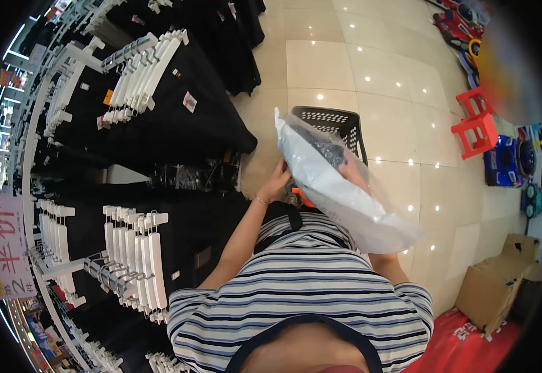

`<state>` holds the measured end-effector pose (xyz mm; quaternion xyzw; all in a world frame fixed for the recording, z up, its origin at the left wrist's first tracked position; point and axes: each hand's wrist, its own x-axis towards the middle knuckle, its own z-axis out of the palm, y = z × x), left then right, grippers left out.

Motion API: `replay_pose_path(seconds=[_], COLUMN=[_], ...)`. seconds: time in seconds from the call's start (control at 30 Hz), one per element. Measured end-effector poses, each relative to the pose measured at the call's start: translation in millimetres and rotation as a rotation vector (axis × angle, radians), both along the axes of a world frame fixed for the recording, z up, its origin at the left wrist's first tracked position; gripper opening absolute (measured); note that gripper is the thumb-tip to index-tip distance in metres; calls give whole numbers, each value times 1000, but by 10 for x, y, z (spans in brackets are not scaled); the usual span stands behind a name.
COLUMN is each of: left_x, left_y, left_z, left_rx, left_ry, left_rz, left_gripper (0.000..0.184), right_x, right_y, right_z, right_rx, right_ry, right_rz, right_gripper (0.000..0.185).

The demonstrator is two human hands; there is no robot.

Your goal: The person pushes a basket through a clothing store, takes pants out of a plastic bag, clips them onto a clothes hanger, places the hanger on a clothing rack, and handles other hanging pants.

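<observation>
In front of my striped shirt is a large plastic bag [320, 171], white on one side and clear on the other. Something dark and crinkled [330, 151] shows through its clear part; I cannot make out what it is. My left hand [276, 179] grips the bag's left edge. Through the clear film on the right I see my right hand [354, 174], its fingers bent against the bag beside the dark contents. The bag covers most of my right forearm. Just beyond the bag, a black perforated shopping basket [359, 133] is partly hidden by it.
Racks of black garments [202, 118] on white hangers [131, 261] stand close on my left. Glossy tiled floor [382, 81] stretches ahead and right. Farther right are red plastic stools [474, 124], a blue toy car [502, 163] and a cardboard box [494, 283] by a red cloth [469, 345].
</observation>
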<state>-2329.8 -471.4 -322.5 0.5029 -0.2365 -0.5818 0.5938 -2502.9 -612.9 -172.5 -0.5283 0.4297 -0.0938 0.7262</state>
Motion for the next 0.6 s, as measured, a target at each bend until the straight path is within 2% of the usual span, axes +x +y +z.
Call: replay_pose_path(seconds=[0.03, 0.07, 0.13, 0.23, 0.27, 0.3, 0.33, 0.37, 0.43, 0.53, 0.57, 0.6], left_x=[-29, -104, -270, -380, -357, -300, -247, -218, -150, 44, 89, 94], left_y=[-57, -103, -173, -251, -282, -317, -377, -399, -474, -577, -605, -669], left_z=[7, 21, 11, -30, -147, -425, -437, -447, -95, -379, -441, -351], left_rx=[-51, -27, 21, -41, -44, -49, -56, 0, 113, 187, 254, 270], left_ry=[-63, -54, -36, -65, -153, -243, -333, -280, -173, -223, -377, -310], left_rz=[10, 59, 159, 173, 176, 179, 184, 245, 372, 359, 240, 219], left_gripper=[54, 51, 45, 33, 29, 25, 23, 25, 30, 39, 42, 44], right_x=[-52, -93, -119, -151, -179, -221, -257, -312, -495, -813, -971, -974], right_y=[17, 71, 173, 334, 370, 359, 350, 323, 245, 237, 296, 249], right_z=[-116, -158, -209, -234, -232, -240, -240, -229, -163, -53, -35, 101], right_rx=[-163, -268, -466, -754, -812, -844, -861, -871, -812, -742, -919, -811], right_ry=[-171, -199, -171, -91, -72, -46, -27, -3, 35, 97, -4, 25], right_rz=[81, 80, 52, -45, -67, -71, -56, -27, 120, 317, 213, 237], right_gripper=[57, 57, 59, 61, 62, 62, 63, 64, 65, 60, 60, 59])
